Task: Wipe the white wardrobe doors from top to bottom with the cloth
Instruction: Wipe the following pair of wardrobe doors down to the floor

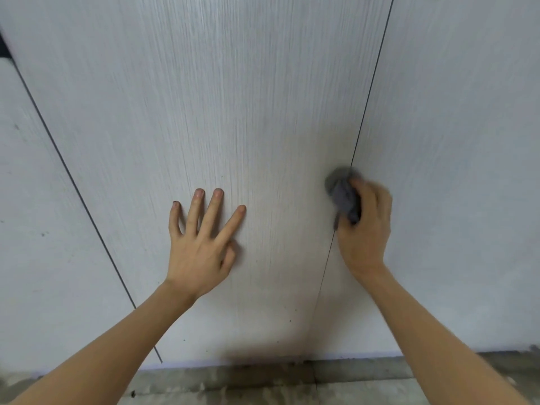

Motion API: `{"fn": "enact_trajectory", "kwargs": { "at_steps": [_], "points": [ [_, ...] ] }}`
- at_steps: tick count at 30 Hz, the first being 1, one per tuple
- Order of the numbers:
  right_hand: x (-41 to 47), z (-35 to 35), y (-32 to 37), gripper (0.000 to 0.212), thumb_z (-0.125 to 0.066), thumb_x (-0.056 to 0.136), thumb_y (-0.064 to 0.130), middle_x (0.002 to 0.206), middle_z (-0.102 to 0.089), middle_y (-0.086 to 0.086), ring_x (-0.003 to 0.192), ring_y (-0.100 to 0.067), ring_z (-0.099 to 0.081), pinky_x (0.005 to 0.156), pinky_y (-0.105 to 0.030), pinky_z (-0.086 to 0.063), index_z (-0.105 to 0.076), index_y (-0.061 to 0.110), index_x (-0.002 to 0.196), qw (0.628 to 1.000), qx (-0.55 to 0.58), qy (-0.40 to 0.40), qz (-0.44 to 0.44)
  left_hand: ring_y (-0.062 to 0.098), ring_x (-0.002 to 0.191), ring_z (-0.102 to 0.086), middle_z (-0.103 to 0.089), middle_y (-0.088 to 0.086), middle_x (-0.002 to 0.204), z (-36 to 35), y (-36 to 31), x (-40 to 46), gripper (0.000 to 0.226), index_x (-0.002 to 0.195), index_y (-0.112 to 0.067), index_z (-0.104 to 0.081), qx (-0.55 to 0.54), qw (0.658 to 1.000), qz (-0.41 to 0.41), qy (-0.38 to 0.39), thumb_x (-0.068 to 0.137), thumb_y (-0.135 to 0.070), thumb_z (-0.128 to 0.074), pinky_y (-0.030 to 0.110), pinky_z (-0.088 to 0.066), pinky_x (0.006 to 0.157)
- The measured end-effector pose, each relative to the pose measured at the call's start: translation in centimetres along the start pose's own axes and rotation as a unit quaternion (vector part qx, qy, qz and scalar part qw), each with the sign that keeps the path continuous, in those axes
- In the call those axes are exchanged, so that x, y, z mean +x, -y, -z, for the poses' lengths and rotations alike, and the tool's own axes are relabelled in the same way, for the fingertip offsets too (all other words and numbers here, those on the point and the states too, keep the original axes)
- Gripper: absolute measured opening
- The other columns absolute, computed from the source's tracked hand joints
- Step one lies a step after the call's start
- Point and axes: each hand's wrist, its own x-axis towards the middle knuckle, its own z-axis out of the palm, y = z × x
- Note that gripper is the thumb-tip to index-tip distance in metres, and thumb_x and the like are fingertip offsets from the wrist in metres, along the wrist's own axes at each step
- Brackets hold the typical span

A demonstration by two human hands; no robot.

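- Right hand (365, 229), fingers curled round a bunched grey cloth (343, 194), presses it at the dark seam (368, 95) between two white wardrobe doors (204, 97).
- Left hand (201, 244), fingers straight and spread, lies flat on the middle door.
- Grey floor (263, 384) runs below.

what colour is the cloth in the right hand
Grey. The cloth shows bunched in the right hand in the head view.

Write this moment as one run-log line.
left hand: flat on middle wardrobe door | right hand: grips grey cloth at door seam | stage: lower door
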Motion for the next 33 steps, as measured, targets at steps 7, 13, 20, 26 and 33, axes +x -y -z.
{"fn": "enact_trajectory", "kwargs": {
  "at_steps": [7, 13, 20, 26, 33],
  "points": [
    [-7.6, 1.1, -2.2, 0.058, -0.071, 0.058, -0.010, 0.104, -0.045, -0.002, 0.091, -0.019, -0.048, 0.054, -0.024, -0.049, -0.048, 0.017, 0.104, 0.981, -0.077, 0.170, 0.056, 0.043, 0.137, -0.019, -0.023, 0.018, 0.149, 0.3, 0.0, 0.4, 0.055, 0.140, -0.021, -0.035, -0.002, 1.000, 0.001, 0.017, 0.087, -0.033, -0.037, 0.062, -0.012, 0.106],
    [1.6, -2.0, 2.8, 0.043, -0.057, 0.075, -0.001, 0.102, -0.061, -0.013, 0.090, -0.024, -0.047, 0.071, -0.033, -0.043, -0.051, 0.016, 0.115, 0.991, -0.061, 0.014, 0.120, 0.041, 0.137, -0.019, -0.023, 0.017, 0.150, 0.8, 0.6, -0.1, 0.055, 0.141, -0.021, -0.036, -0.007, 0.999, -0.008, 0.036, 0.086, -0.030, -0.037, 0.060, -0.014, 0.107],
    [-11.4, -4.6, 3.4, 0.047, -0.062, 0.074, 0.005, 0.112, -0.042, -0.005, 0.097, -0.026, -0.045, 0.064, -0.034, -0.056, -0.049, 0.023, 0.116, 0.955, -0.078, 0.191, 0.212, 0.041, 0.137, -0.020, -0.024, 0.018, 0.150, 0.6, 3.6, -3.9, 0.056, 0.141, -0.020, -0.035, -0.001, 0.998, 0.017, 0.068, 0.086, -0.028, -0.035, 0.056, -0.019, 0.108],
    [-6.9, -5.1, 5.8, 0.043, -0.057, 0.072, 0.004, 0.105, -0.042, -0.004, 0.087, -0.022, -0.052, 0.061, -0.021, -0.048, -0.051, 0.019, 0.113, 0.982, -0.011, 0.112, 0.149, 0.040, 0.137, -0.021, -0.022, 0.017, 0.150, 0.4, 5.7, -5.7, 0.055, 0.141, -0.021, -0.035, -0.003, 0.996, 0.021, 0.083, 0.086, -0.028, -0.034, 0.055, -0.020, 0.108],
    [-0.7, -8.5, 12.0, 0.050, -0.048, 0.073, 0.010, 0.109, -0.047, -0.016, 0.094, -0.019, -0.049, 0.068, -0.018, -0.039, -0.054, 0.009, 0.123, 0.995, 0.032, -0.046, -0.080, 0.037, 0.138, -0.022, -0.028, 0.018, 0.149, 0.6, 6.5, -5.9, 0.054, 0.139, -0.018, -0.038, -0.036, 0.996, 0.013, 0.083, 0.085, -0.024, -0.037, 0.055, -0.023, 0.108]
  ]
}}
